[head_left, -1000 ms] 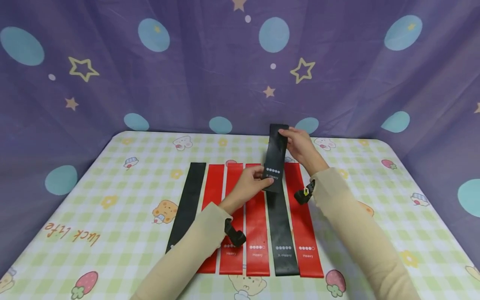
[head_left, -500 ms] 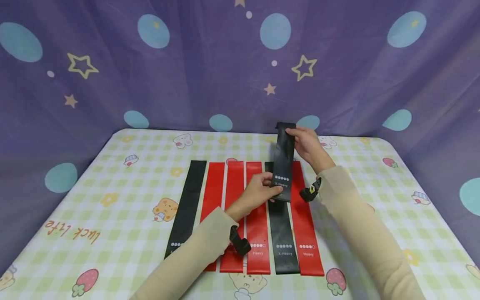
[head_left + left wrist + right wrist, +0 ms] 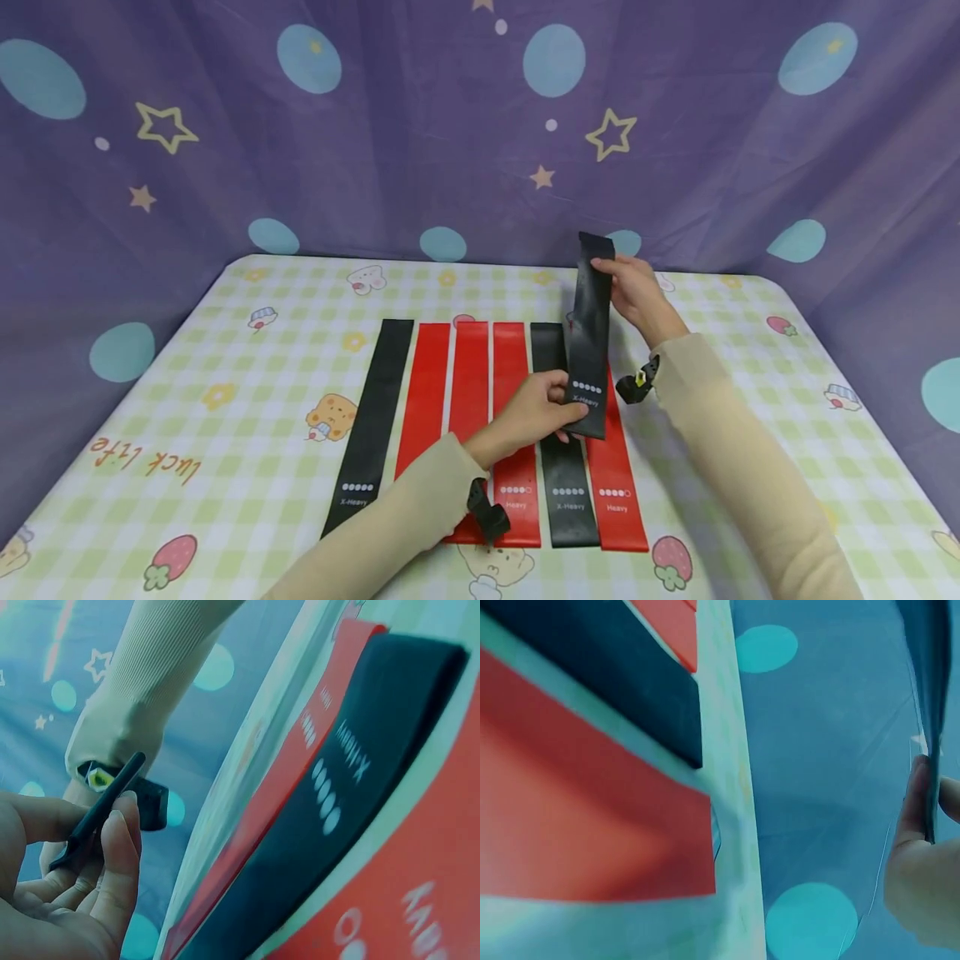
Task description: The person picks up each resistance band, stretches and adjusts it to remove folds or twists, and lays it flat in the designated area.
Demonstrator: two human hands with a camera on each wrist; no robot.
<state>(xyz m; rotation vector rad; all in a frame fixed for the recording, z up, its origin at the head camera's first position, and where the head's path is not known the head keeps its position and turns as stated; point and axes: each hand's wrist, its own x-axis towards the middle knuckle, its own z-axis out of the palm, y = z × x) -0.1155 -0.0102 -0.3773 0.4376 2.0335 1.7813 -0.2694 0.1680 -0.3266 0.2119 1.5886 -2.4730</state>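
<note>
Both hands hold a black resistance band marked X-Heavy, raised above the row of bands. My left hand pinches its near end between thumb and fingers, just under the printed dots. Near the far end, my right hand grips the band's right edge with the thumb on top. In the left wrist view the held band shows edge-on between thumb and fingertips. Beneath it lie a flat black X-Heavy band and, at the row's right end, a red Heavy band, both partly covered by it.
Further left in the row lie several red bands and a black band, partly behind the left sleeve. A checked cloth with cartoon prints covers the table. Behind it hangs a purple curtain with stars and blue spots.
Both hands have carried the black band to the right, its near end coming closer to me. It now overlaps the rightmost red band. The flat bands have stayed put.
</note>
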